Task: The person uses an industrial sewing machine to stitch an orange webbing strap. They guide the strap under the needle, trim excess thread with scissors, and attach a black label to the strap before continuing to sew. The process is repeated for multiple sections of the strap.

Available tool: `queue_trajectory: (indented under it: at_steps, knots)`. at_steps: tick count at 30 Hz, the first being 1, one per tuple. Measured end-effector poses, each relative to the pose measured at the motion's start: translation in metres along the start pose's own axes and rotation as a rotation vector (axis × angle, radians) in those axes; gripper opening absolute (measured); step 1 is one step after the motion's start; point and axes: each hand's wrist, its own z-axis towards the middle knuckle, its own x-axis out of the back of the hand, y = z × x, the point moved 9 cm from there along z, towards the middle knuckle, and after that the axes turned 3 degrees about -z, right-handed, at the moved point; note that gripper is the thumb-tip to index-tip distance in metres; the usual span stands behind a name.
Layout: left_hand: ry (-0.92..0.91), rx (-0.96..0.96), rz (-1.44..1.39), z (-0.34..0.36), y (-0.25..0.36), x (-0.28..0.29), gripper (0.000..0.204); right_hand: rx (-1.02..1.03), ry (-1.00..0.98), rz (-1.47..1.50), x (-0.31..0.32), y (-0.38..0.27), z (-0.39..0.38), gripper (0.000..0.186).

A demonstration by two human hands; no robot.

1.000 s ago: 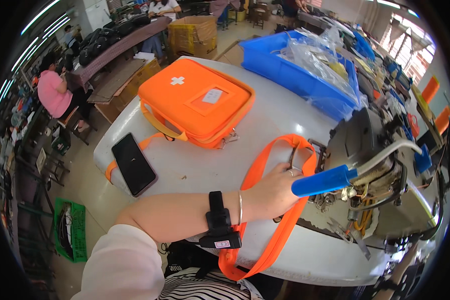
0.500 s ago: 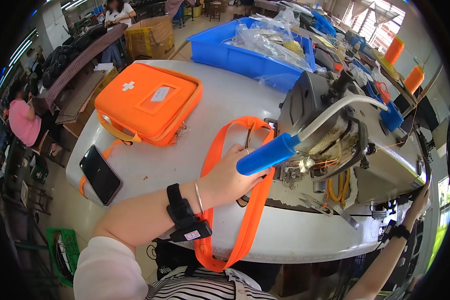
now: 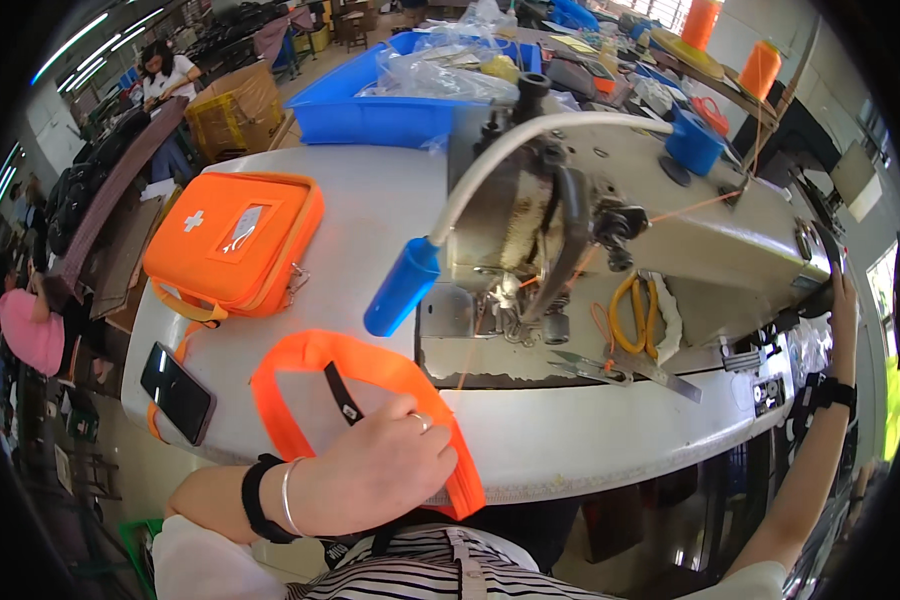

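My left hand point(image 3: 375, 470) is closed round an orange fabric strap point(image 3: 305, 350), which forms a loop near the table's front edge. A short black tab point(image 3: 342, 392) shows inside the loop beside my fingers. Just beyond stands a sewing machine point(image 3: 710, 225), its needle area over a metal plate; a thin orange thread trails from there toward the strap. At the far right, my right hand point(image 3: 843, 305) grips the machine's dark handwheel point(image 3: 820, 272); some of its fingers are hidden. A blue tube handle point(image 3: 403, 287) on a white hose hangs in front of the machine.
An orange zipped case point(image 3: 232, 240) and a black phone point(image 3: 178, 392) lie at left. Thread snips point(image 3: 590, 367) and yellow-handled scissors point(image 3: 630, 315) rest beneath the machine arm. Behind are a blue tray point(image 3: 335, 122) of plastic bags and orange thread cones point(image 3: 760, 70). Another person point(image 3: 167, 80) sits far left.
My left hand has drawn the strap away from the needle area, toward the lower left and the table's front edge. My right hand stays at the handwheel. The view has shifted.
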Motion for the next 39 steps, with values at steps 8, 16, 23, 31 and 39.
queue_trajectory:
  at_steps: [8,16,23,31,39]
  knots:
    - [0.357,0.216,-0.449,0.001,-0.049,0.004,0.020,-0.219,0.412,0.135,0.035,-0.083,-0.032,0.051]
    - [0.389,0.283,-0.496,0.005,-0.061,-0.006,0.016,-0.138,0.476,0.408,-0.022,-0.057,-0.058,0.051]
    - [0.175,0.193,-0.498,-0.010,-0.048,-0.014,0.012,-0.022,0.351,0.087,-0.013,-0.005,-0.021,0.040]
    - [-0.028,-0.014,-0.514,-0.050,0.027,-0.035,0.009,0.028,0.519,-0.282,-0.034,-0.010,-0.023,0.040]
    - [0.202,0.461,-0.986,-0.093,0.005,-0.043,0.010,0.150,0.573,-0.381,0.047,-0.183,-0.038,0.027]
